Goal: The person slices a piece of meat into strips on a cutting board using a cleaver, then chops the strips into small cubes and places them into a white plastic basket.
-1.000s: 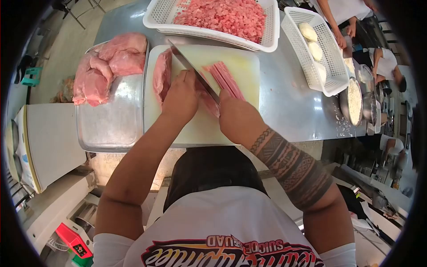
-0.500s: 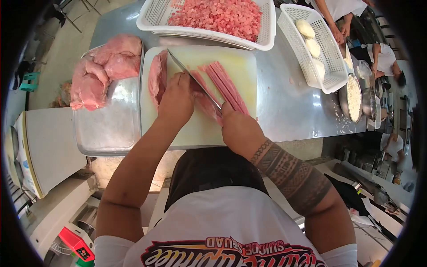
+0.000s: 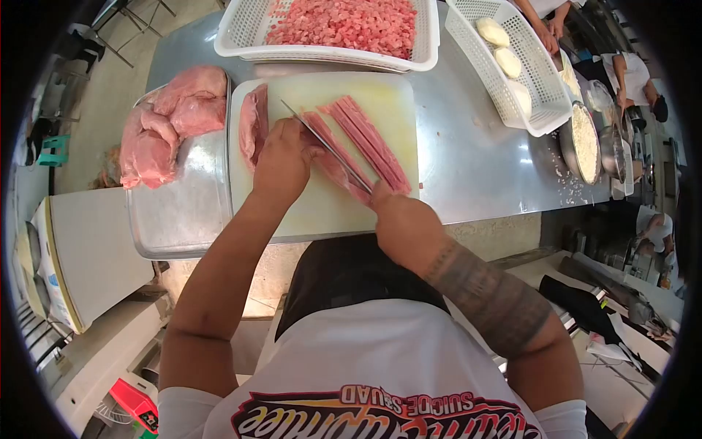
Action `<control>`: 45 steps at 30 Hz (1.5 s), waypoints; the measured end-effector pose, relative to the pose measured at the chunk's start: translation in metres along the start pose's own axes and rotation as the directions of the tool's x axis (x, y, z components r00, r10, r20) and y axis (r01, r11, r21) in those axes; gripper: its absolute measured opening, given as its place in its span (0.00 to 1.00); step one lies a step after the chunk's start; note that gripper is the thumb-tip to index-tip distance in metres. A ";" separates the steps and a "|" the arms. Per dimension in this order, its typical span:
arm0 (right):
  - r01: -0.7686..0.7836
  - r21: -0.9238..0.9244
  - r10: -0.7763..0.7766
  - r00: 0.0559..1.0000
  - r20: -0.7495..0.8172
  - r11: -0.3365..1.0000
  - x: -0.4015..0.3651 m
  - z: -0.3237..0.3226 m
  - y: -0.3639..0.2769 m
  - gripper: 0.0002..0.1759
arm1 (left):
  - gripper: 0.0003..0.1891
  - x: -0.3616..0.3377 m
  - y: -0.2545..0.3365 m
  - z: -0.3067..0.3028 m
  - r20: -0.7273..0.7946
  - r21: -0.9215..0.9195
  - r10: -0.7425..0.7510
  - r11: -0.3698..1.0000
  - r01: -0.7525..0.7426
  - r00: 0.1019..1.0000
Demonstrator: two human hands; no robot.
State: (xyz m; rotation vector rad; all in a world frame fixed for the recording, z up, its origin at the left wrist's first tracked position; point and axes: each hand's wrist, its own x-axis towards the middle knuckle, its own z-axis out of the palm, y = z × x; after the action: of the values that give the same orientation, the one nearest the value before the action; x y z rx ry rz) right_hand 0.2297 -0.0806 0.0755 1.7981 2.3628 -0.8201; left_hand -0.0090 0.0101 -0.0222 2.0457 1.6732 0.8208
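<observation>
My right hand (image 3: 411,225) is closed around the handle of a knife (image 3: 338,155), its blade slanting up and left across the cutting board (image 3: 300,216). Under and beside the blade lies a piece of raw meat (image 3: 336,174). My left hand (image 3: 284,162), fingers curled, grips that piece at its left side and hides part of it. To the right of the blade, long meat strips (image 3: 365,143) lie side by side on the board. Another slab of meat (image 3: 254,121) rests at the board's left edge, just beyond my left hand.
Large raw meat chunks (image 3: 164,132) sit on a metal tray (image 3: 179,230) at left. Behind the board stands a white basket (image 3: 230,33) of diced meat. Farther right are a basket (image 3: 504,91) with pale round pieces and a bowl (image 3: 583,143) of white bits. Co-workers stand at right.
The knife has moved a little down and right with my right hand, and a cut strip now shows apart from the blade on its right. The whole view has shifted slightly.
</observation>
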 end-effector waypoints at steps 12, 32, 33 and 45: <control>-0.112 -0.048 0.118 0.981 0.155 0.993 -0.037 0.025 0.027 0.14 | 0.27 0.004 -0.007 0.002 0.009 0.004 0.000 1.000 0.000 1.000; 0.095 0.255 -0.062 0.989 -0.137 0.962 0.018 0.052 0.024 0.07 | 0.26 0.002 -0.008 -0.005 0.014 0.103 0.116 0.988 -0.117 0.993; 0.082 0.239 -0.055 0.992 -0.117 0.968 0.027 0.047 0.022 0.07 | 0.26 0.007 -0.009 -0.005 0.010 0.122 0.119 0.985 -0.119 0.993; -0.007 0.235 0.022 0.998 -0.064 0.972 0.003 0.031 0.080 0.12 | 0.26 -0.002 -0.011 -0.003 -0.016 0.071 0.153 0.986 -0.152 0.988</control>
State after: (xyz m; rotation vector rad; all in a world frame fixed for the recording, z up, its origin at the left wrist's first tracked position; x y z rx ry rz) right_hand 0.2931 -0.0778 0.0180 1.9535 2.3763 -1.0960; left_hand -0.0195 0.0099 -0.0267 2.2425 1.5921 0.8467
